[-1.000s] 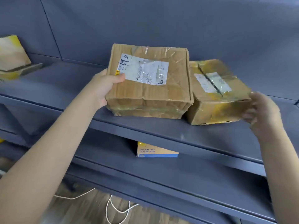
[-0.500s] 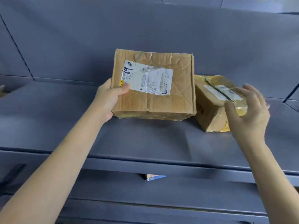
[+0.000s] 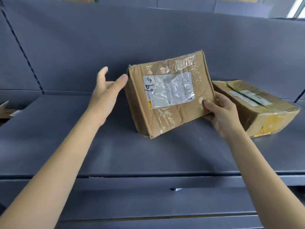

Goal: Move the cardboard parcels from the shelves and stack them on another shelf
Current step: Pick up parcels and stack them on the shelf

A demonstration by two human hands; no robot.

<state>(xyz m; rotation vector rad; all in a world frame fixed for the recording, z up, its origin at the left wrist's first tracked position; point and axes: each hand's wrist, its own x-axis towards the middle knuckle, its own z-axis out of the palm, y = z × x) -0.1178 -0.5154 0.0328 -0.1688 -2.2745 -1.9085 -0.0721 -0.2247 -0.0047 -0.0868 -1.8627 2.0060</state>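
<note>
- Handover just done: the labelled parcel (image 3: 170,95) has gone from my left hand (image 3: 105,95) to my right hand (image 3: 222,111), thumb on its face, fingers curled behind the right edge.
- Left hand now off it, fingers spread wide, just beside the left edge.
- Parcel tipped up, near corner on the shelf (image 3: 82,146), turned w/ label sideways.
- Second parcel (image 3: 257,109) lies flat to the right – prob. the stacking spot next.

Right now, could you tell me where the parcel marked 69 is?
Head view, centre: the marked parcel stands tilted on the grey shelf, gripped by the right hand, left of the yellow-taped parcel.
</note>
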